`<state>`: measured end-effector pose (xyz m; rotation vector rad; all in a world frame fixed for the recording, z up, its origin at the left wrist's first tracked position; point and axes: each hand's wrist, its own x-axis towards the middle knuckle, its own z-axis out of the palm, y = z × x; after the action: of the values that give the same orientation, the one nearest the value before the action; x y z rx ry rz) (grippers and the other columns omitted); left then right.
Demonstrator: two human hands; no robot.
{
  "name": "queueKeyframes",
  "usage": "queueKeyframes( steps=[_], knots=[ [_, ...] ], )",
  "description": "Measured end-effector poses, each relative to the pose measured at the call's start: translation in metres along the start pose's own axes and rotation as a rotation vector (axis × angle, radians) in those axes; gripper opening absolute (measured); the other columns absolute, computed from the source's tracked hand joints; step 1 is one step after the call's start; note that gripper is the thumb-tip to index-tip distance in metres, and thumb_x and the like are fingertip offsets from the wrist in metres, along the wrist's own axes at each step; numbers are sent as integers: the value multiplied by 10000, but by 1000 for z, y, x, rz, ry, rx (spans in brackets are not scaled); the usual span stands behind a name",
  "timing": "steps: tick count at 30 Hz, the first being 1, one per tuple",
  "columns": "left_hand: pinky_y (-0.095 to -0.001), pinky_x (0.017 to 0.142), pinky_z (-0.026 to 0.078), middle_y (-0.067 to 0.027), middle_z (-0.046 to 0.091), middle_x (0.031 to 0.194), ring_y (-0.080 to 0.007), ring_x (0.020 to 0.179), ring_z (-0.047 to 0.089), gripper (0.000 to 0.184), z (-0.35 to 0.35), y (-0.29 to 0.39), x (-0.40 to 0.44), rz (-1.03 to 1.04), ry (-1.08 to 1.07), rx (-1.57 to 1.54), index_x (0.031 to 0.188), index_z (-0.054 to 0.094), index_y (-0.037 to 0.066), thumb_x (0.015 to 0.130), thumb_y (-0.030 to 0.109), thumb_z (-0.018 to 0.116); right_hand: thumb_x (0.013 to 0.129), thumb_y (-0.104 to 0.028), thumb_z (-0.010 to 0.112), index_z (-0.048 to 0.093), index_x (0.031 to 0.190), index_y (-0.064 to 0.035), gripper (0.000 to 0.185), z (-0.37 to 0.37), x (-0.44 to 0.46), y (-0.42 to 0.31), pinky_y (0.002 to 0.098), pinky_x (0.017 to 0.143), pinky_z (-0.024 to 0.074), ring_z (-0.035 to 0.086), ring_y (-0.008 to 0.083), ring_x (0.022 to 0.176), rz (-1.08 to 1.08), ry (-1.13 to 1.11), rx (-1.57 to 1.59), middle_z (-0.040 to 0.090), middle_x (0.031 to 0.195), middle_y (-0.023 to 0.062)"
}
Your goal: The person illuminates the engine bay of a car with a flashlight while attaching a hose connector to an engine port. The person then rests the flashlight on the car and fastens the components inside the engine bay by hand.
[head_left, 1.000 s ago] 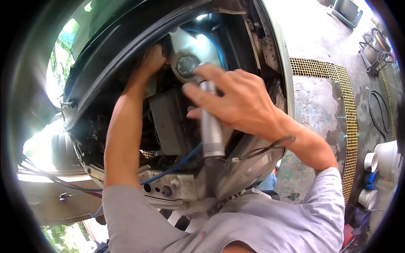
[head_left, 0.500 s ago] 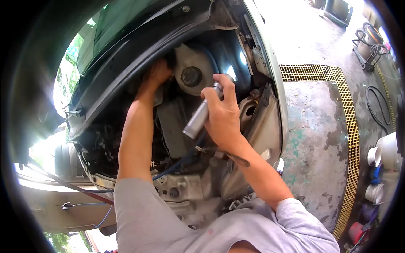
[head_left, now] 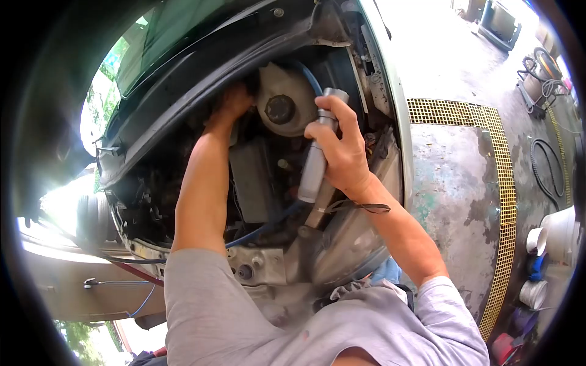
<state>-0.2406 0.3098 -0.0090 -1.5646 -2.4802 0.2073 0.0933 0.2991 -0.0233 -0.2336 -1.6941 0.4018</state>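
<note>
Swung rightward at its lower end since the earlier frame, the torch (head_left: 314,171) is clamped in the right hand (head_left: 345,152); a slackened grip could drop it. The left hand (head_left: 235,102), hold hidden, could scrape itself reaching blind beside the tank (head_left: 279,84).

Worn concrete floor (head_left: 448,165), two to four o'clock in my feed.
I see yellow grating (head_left: 508,207) bending from two to four, a looped black hose (head_left: 538,141) lying at three, a white container (head_left: 559,235) just past it, a cable-draped machine (head_left: 535,85) at two.
</note>
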Motion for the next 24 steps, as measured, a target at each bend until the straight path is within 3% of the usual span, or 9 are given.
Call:
queueKeyframes(
  steps=[1,4,8,13,16,18,20,22,24],
  knots=[
    [-482,1193,310,-344,469,1436,-442,1398,400,639,-4,1,-1,-16,-33,-6,1349,538,-92,801,229,604,673,53,710,657,952,-65,308,2,2,-1,398,792,545,600,364,1024,10,27,42,541,1293,192],
    [-481,1201,293,-356,446,1447,-454,1405,384,646,-13,5,1,-46,-104,-50,1361,518,-104,815,234,582,631,73,741,656,940,-47,343,1,-4,0,383,848,530,589,372,1128,55,-72,89,505,1311,211],
    [-480,1211,272,-363,428,1460,-463,1412,367,668,8,-8,2,18,104,-89,1371,501,-116,807,230,586,662,47,728,641,951,-62,321,-4,-6,-4,373,725,531,599,355,990,53,-47,139,541,1298,181],
    [-484,1206,280,-346,467,1438,-462,1398,391,624,9,-5,5,67,176,1,1343,540,-103,811,220,575,666,39,730,634,954,-65,321,-6,-9,0,384,761,536,596,357,1007,70,-77,140,537,1300,181],
    [-491,1186,306,-306,527,1400,-450,1371,430,549,25,-16,10,163,250,240,1286,604,-67,827,231,559,666,47,720,630,960,-65,328,-6,-10,-1,385,769,536,595,360,1018,61,-97,143,532,1301,180],
    [-490,1227,219,-300,367,1522,-439,1454,291,715,21,-14,19,101,-47,408,1436,430,-64,842,311,569,662,50,715,628,965,-65,336,-5,-10,0,386,766,535,594,363,1021,44,-87,126,529,1301,179],
    [-488,1248,175,-295,289,1583,-433,1494,223,810,6,-8,23,83,-121,396,1513,345,-55,853,358,570,626,70,720,627,967,-63,377,-5,-10,1,388,763,535,593,371,1026,50,-84,120,526,1300,178],
    [-484,1248,175,-292,292,1583,-431,1493,226,805,-19,5,5,103,6,205,1517,350,-40,858,373,560,609,80,723,627,967,-63,397,-5,-11,1,387,763,535,592,373,1031,65,-90,118,526,1296,177],
    [-485,1247,176,-282,299,1584,-431,1490,234,795,-16,3,8,131,-28,268,1517,364,-26,863,379,562,604,90,722,627,964,-63,403,-6,-11,1,389,769,537,592,372,1038,82,-105,106,525,1295,177]
  ],
)
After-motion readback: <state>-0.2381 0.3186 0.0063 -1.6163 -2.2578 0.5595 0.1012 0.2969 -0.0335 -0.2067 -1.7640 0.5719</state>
